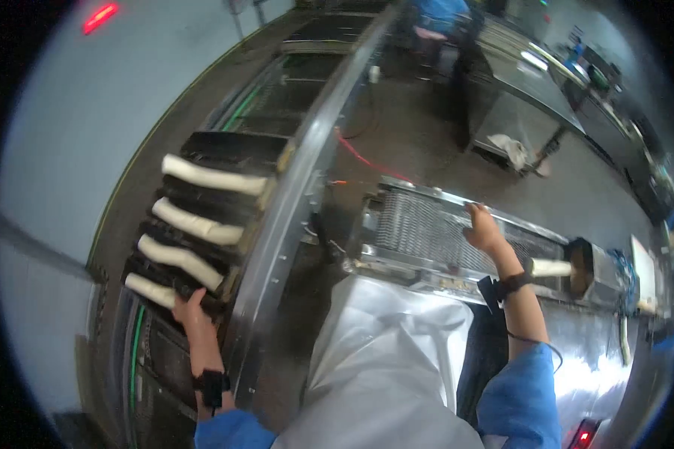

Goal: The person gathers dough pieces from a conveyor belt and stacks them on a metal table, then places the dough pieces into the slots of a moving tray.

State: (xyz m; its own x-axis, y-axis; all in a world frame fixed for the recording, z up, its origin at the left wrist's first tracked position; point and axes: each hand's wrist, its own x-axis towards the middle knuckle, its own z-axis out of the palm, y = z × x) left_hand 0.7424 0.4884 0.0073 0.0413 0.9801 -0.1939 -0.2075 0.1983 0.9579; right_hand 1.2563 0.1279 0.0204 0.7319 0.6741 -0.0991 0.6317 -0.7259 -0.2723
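My left hand [192,308] is at the right-hand end of the lowest pale dough-like roll [150,289], with its fingers closed around that end. Three more such rolls lie above it in dark trays on the conveyor: a bent roll [178,262], another roll [196,224] and the uppermost roll [213,176]. My right hand [484,228] is over the metal mesh belt [419,228], holding nothing, with its fingers apart. Beyond my right wrist, a further pale roll [550,268] sticks out of a metal chute [603,271].
A steel rail [277,224] separates the tray conveyor from the mesh belt. My white apron [393,352] hangs between my arms. A steel table [524,82] stands farther back, near a person in blue [440,15]. A red hose [363,157] crosses the floor.
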